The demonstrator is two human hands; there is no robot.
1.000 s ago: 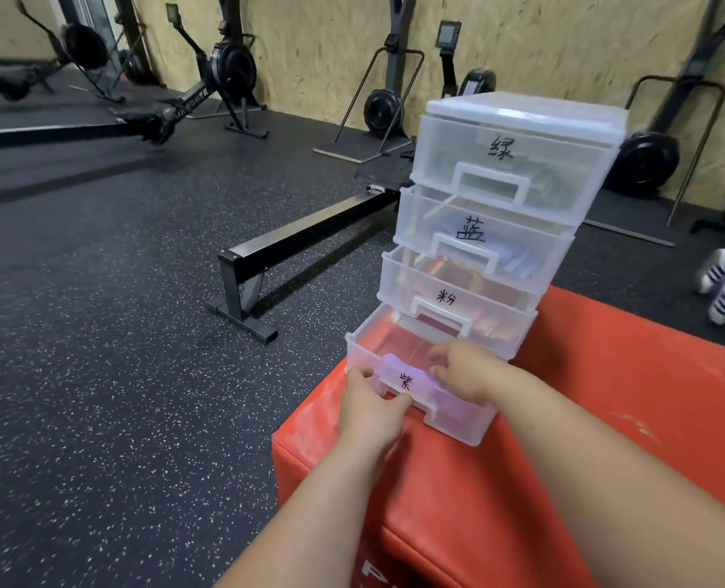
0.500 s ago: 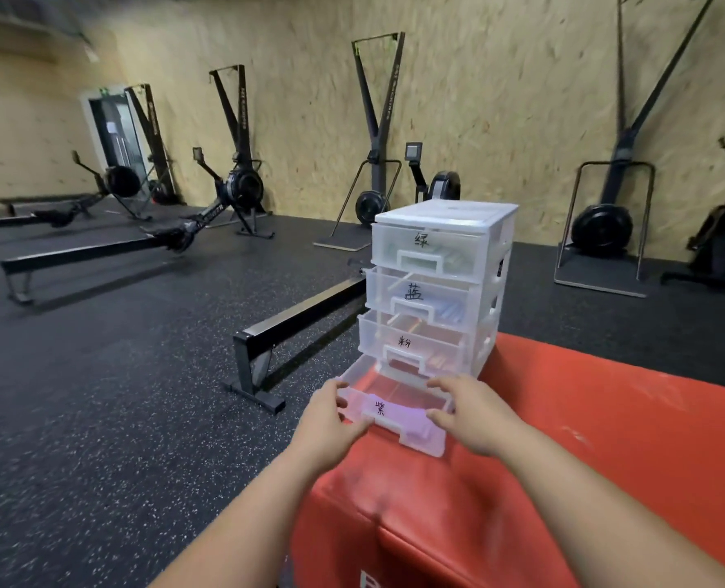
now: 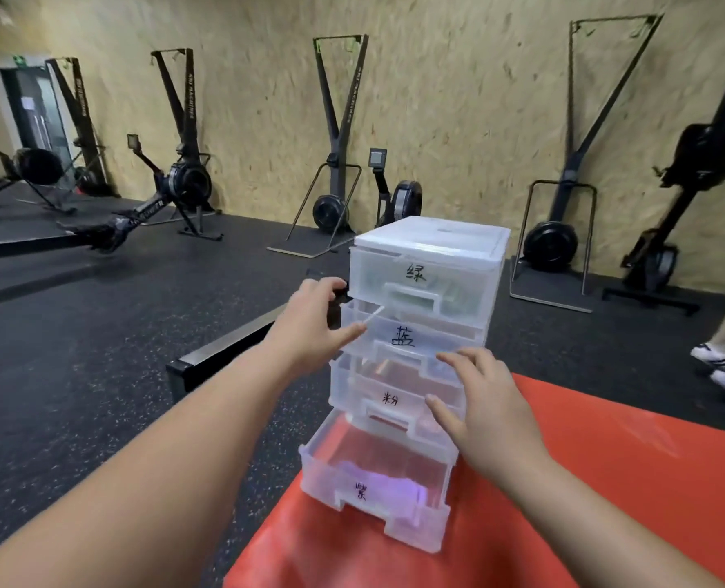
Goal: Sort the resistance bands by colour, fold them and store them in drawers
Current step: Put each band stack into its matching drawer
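Standing at the corner of a red padded worktop [image 3: 606,481], a clear plastic drawer unit [image 3: 432,239] carried four drawers, each with one handwritten black character on its front. The top drawer [image 3: 471,286] read 绿 and showed greenish contents through its wall. The second drawer [image 3: 377,337] read 蓝, the third drawer [image 3: 399,401] read 粉, and the bottom drawer [image 3: 331,481] read 紫. That bottom drawer was pulled far out over the worktop's edge, with a purple resistance band [image 3: 390,485] lying inside against its front wall. Both hands were spread and gripped nothing. The left hand [image 3: 309,328] was at the left corner of the 蓝 drawer, thumb reaching its front, fingers beside the unit's side. The right hand [image 3: 488,409] had straight fingers at the right end of that drawer's handle and its thumb by the 粉 drawer. Lettering on the black machines [image 3: 339,133] along the chipboard wall was too blurred to read.
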